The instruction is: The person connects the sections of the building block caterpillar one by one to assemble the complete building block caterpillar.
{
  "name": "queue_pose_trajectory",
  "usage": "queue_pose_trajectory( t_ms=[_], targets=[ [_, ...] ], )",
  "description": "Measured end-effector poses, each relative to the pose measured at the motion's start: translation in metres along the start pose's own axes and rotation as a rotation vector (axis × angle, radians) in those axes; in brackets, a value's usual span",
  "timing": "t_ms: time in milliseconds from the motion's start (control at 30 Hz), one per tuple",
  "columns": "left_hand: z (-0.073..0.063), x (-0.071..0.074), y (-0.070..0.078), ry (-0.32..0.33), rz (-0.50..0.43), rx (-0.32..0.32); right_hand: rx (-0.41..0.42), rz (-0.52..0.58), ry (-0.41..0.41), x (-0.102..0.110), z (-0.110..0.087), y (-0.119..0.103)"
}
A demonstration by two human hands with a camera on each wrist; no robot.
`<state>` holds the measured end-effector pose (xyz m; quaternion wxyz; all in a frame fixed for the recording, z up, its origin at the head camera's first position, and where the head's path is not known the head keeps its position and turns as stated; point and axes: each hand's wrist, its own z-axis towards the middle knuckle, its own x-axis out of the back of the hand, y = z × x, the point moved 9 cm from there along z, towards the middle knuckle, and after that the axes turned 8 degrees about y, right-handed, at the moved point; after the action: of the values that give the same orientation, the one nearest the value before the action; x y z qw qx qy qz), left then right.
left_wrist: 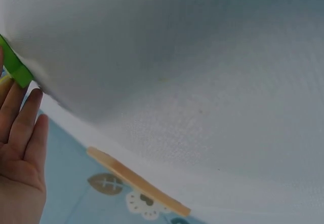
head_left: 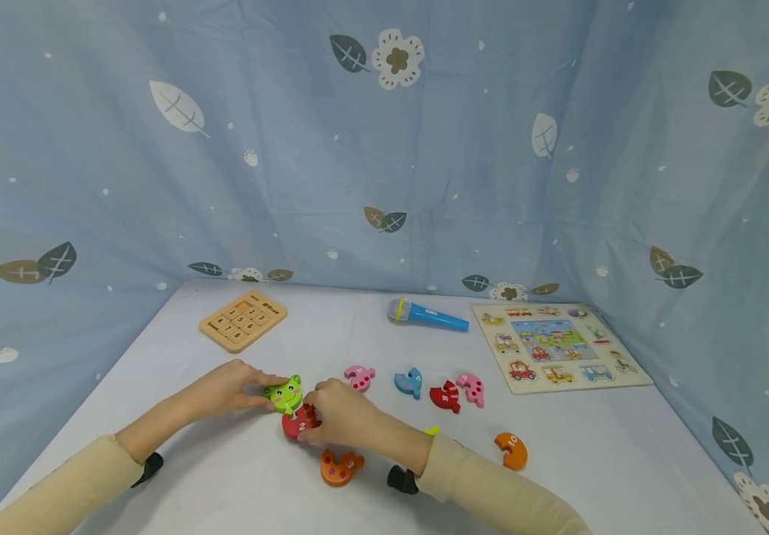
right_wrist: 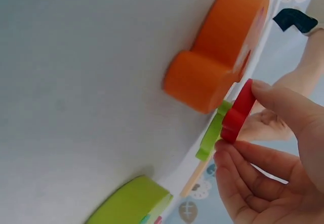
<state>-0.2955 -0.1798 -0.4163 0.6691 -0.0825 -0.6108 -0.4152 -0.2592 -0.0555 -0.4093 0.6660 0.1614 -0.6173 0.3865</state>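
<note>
My left hand [head_left: 226, 390] pinches a green frog-head puzzle piece [head_left: 284, 395] by its left side. In the left wrist view only a green edge [left_wrist: 15, 64] of it shows at the fingertips. With thumb and fingers, my right hand [head_left: 347, 416] grips a red puzzle piece [head_left: 296, 423] marked 2. The red piece [right_wrist: 239, 111] meets or overlaps the lower right of the frog head; whether they are joined I cannot tell. Just nearer to me lies an orange spotted piece [head_left: 337, 469] marked 3, seen large as an orange block [right_wrist: 217, 51] in the right wrist view.
Pink [head_left: 359, 377], blue [head_left: 409, 383], red [head_left: 446, 397] and another pink piece [head_left: 471, 388] lie to the right, with an orange piece [head_left: 513, 451] marked 10. A green piece [right_wrist: 131, 203] is mostly behind my right forearm. Farther back: number board [head_left: 244, 321], toy microphone [head_left: 427, 315], picture puzzle [head_left: 558, 348].
</note>
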Motion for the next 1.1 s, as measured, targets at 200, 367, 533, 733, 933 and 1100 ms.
queue_pose_trajectory(
  t_ms=[200,367,533,733,933,1100],
  targets=[
    [0.0,0.001,0.001,0.016,0.008,0.013,0.006,-0.029,0.034,0.003,0.005,-0.004],
    [0.0,0.0,0.001,0.012,0.008,0.025,-0.004,-0.056,0.043,0.004,0.007,-0.005],
    [0.0,0.0,0.0,0.007,0.025,0.03,-0.011,-0.061,0.041,0.002,0.009,-0.005],
    [-0.001,0.0,0.0,0.01,0.02,0.034,-0.011,-0.083,0.038,-0.001,0.011,-0.004],
    [-0.001,-0.001,0.0,0.015,0.019,0.021,-0.024,0.002,0.042,-0.004,0.011,0.002],
    [-0.002,-0.001,0.0,0.024,0.03,0.008,-0.118,0.249,0.025,-0.007,0.008,0.02]
  ],
)
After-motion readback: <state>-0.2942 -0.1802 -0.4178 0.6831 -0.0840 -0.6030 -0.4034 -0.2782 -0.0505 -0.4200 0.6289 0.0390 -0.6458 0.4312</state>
